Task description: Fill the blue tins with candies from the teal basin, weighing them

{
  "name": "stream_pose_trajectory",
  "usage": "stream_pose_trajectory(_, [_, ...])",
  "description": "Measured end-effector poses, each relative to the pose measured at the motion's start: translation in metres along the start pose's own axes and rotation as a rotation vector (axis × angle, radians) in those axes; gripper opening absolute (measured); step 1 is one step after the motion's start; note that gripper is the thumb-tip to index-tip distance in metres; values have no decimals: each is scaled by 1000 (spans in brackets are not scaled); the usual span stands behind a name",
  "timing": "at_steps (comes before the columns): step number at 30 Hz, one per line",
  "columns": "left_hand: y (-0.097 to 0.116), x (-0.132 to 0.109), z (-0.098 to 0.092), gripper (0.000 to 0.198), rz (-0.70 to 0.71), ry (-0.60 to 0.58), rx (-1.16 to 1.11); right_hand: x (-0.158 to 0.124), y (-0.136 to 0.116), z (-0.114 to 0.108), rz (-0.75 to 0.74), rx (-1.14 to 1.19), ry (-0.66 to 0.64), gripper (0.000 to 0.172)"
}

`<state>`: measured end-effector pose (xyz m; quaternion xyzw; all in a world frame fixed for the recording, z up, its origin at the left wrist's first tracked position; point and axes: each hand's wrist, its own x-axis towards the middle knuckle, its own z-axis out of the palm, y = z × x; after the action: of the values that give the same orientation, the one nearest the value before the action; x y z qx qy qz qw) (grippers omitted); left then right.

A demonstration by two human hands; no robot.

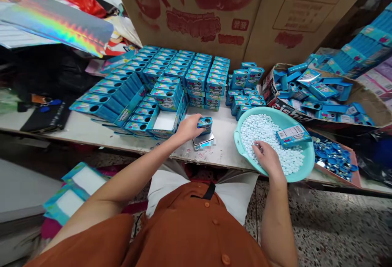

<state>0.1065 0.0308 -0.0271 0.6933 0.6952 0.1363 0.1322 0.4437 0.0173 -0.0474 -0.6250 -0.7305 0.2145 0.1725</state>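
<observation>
My left hand (189,129) is closed around a small blue candy tin (206,124) with a dark round hole in its top. The tin is upright at the digital scale (203,141), whose display is lit; I cannot tell whether it rests fully on the plate. Over to the right, my right hand (267,159) dips into a turquoise basin (240,146) of small white candies (257,126). Its fingers are curled and pressed together at the candies, and what they hold is hidden. One more blue tin (294,135) lies flat on the candies.
Blue tins (196,73) stand in stacked rows at the back left, beside an open display box (165,120). A carton (361,95) of loose blue tins is behind the basin. Blue round caps (332,156) fill a pink tray at right. Large cardboard boxes (202,10) wall the back.
</observation>
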Motion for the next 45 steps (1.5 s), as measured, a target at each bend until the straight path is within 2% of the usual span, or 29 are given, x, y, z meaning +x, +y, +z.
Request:
stream_pose_trajectory(3, [-6,-2,4,43,20,15,-6,0,-2,-1,12,-4,-10,37])
stream_pose_trajectory(8, [-9,-13,-3,57,158,155,-43,1,-3,-2,24,-2,-18,37])
stream_pose_trajectory(16, [-14,-28,-23,49,200,215,-38,1,-2,-1,24,-8,-29,39])
stream_pose_trajectory(23, [-21,-29,-28,44,215,247,-40,2,-1,-1,23,-12,-26,40])
stream_pose_trajectory(35, [-19,-28,-27,39,238,257,-54,2,0,0,53,10,-28,40])
stream_pose_trajectory(40, [-18,-27,-24,39,242,258,-55,3,2,0,47,-9,-33,42])
stream_pose_trajectory(45, [-12,-21,-15,46,205,204,-37,3,2,-1,47,-16,-32,43])
